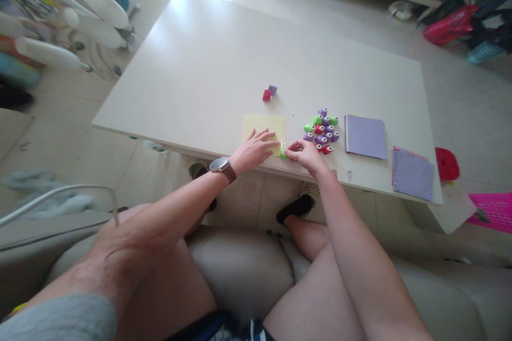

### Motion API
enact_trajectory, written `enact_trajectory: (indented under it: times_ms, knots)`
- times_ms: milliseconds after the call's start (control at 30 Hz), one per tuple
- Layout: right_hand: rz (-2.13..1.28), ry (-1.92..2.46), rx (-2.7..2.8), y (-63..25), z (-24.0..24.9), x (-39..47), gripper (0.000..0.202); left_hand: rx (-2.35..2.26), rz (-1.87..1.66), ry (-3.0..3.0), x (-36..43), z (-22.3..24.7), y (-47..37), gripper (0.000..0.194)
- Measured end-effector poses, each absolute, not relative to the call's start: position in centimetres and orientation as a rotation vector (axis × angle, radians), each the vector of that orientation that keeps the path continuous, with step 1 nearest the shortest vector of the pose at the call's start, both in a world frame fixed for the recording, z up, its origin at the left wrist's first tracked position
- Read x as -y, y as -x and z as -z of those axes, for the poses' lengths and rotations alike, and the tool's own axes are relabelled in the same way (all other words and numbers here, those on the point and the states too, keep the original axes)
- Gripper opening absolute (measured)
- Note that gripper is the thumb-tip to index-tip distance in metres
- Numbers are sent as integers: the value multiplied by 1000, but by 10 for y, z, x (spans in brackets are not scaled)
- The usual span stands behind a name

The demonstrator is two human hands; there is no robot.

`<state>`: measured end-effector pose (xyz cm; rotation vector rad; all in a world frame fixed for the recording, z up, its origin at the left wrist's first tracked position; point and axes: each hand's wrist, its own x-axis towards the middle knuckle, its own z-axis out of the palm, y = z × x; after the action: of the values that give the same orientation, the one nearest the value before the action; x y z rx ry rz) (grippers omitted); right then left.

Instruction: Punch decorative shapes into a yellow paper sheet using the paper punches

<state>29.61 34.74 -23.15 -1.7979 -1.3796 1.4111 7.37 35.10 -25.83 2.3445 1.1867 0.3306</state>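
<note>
A pale yellow paper square (252, 127) lies near the front edge of the white table, with small marks or holes along its right side. My left hand (258, 148) rests flat on it, fingers spread. At the sheet's lower right corner, my right hand (301, 153) pinches a small green punch (284, 154). Just right of the sheet sits a cluster of small punches (319, 129) in purple, green and red. Farther back, a red punch (266, 95) and a purple punch (272, 89) touch each other.
On the table's right side lie a stack of purple and yellow paper (366, 137) and a second stack of purple and pink sheets (413, 174) with marked edges. Tiny paper bits are scattered behind the yellow sheet. The table's front edge (192, 151) is close to my wrists.
</note>
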Motion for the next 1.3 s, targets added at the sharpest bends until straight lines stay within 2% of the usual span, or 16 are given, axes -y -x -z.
enact_trajectory:
  times_ms: [467, 667, 833, 900, 1133, 1300]
  knots:
    - [-1297, 1932, 1473, -323, 225, -346, 16, -1184, -333, -2340, -351, 258, -72, 45]
    - [-1179, 1971, 1627, -321, 215, -347, 7, -1185, -322, -2336, -351, 258, -72, 45]
    - [-1106, 1931, 1828, -322, 216, -344, 29, -1196, -317, -2350, -350, 257, -72, 44]
    - [-1048, 1932, 1880, -322, 218, -344, 26, -1201, -306, -2353, -351, 256, -72, 44]
    - [-1086, 1887, 1677, -322, 215, -348, 19, -1208, -294, -2339, -350, 253, -73, 44]
    - [-1235, 1846, 1508, -324, 213, -349, 15, -1211, -296, -2330, -351, 254, -72, 44]
